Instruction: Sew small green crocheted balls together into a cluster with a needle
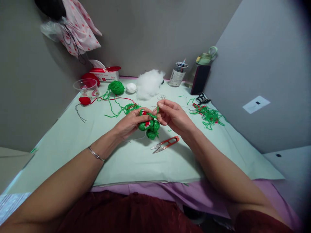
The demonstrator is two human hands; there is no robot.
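Note:
My left hand [131, 122] is closed around a green crocheted piece [149, 127] with red and white patches, held just above the pale green table cover [73, 142]. My right hand [171, 115] pinches a strand of green yarn [155, 114] that rises from the piece; whether a needle is in the fingers is too small to tell. Orange-handled thread snips [165, 144] lie on the cover just below both hands. A silver bangle sits on my left wrist.
At the back are a green yarn ball [116, 87], a white ball [131, 87], white stuffing [149, 83], a clear bowl [86, 87], a red and white box [105, 74], a jar of pens [178, 73] and a bottle [205, 61]. Yarn scraps [209, 116] lie at right.

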